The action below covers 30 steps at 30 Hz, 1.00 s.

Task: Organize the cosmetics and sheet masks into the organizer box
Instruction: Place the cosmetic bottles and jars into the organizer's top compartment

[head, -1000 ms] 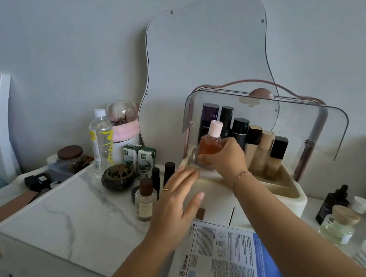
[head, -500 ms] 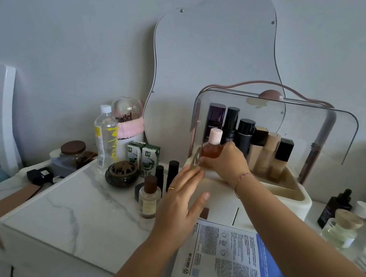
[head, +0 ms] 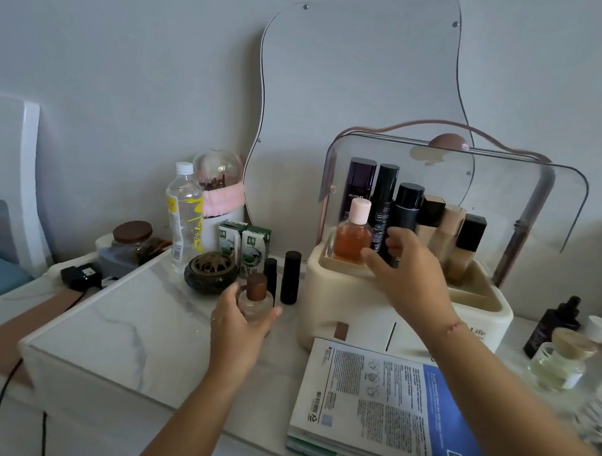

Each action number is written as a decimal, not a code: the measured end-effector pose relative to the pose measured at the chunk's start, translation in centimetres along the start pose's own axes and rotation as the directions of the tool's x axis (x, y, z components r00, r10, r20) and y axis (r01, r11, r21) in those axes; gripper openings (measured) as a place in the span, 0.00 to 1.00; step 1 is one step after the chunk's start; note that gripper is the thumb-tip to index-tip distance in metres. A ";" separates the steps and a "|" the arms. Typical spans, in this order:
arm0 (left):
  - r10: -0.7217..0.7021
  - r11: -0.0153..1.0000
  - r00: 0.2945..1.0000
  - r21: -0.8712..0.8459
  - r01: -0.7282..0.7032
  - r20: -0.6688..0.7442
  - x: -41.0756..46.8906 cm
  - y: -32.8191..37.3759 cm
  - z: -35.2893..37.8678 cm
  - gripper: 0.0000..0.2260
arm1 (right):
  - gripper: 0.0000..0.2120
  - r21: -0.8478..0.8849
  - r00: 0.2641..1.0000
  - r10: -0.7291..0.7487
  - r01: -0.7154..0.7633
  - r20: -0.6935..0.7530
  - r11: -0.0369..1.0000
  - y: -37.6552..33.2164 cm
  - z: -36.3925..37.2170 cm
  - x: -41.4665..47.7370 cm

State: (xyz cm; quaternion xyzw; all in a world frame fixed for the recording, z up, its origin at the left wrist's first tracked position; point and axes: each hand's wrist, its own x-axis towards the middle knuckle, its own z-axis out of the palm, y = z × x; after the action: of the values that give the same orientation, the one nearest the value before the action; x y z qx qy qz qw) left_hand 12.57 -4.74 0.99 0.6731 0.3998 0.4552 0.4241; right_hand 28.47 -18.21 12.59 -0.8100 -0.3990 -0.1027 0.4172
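A cream organizer box (head: pixel 351 300) with its clear lid (head: pixel 518 198) raised stands at the back of the marble top. Several tall bottles stand inside it. An orange bottle with a pink cap (head: pixel 352 238) stands in its front left corner. My right hand (head: pixel 410 272) hovers just right of that bottle, fingers apart and empty. My left hand (head: pixel 240 329) curls around a small clear bottle with a brown cap (head: pixel 255 297), which stands on the marble left of the box. A stack of sheet masks (head: pixel 396 405) lies in front of the box.
Two black tubes (head: pixel 290 277), two green cartons (head: pixel 243 246), a dark incense burner (head: pixel 209 272), a water bottle (head: pixel 182 211) and a snow globe (head: pixel 220 171) crowd the back left. A dark dropper bottle (head: pixel 553 325) and a wooden-capped perfume (head: pixel 560 361) stand right of the box. A wavy mirror (head: pixel 359 85) leans behind.
My right hand set the orange bottle down inside the box and let go of it. My left hand moved left and closed around the brown-capped bottle.
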 end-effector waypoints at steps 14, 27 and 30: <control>0.158 0.956 0.987 -0.254 -0.149 0.016 -1.0 4.5 -2.1 0.23 | 0.28 0.198 0.943 -0.286 0.252 0.171 0.947 -1.4 -2.8 -5.3; 0.406 0.884 0.857 -0.375 -0.280 0.317 -1.7 14.7 4.5 0.29 | 0.24 0.390 0.938 -0.285 0.192 0.197 0.901 -0.3 -5.5 -1.1; 0.476 0.879 0.830 -0.189 -0.438 0.290 -1.9 13.5 4.8 0.28 | 0.22 0.439 0.988 -0.112 0.055 0.105 0.897 1.1 -5.0 0.5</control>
State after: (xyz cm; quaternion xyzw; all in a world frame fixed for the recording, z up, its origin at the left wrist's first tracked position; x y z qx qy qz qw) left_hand 18.75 -11.81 12.05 0.7898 0.1241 0.4470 0.4012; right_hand 30.42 -22.09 15.37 -0.6834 -0.4723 0.0231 0.5562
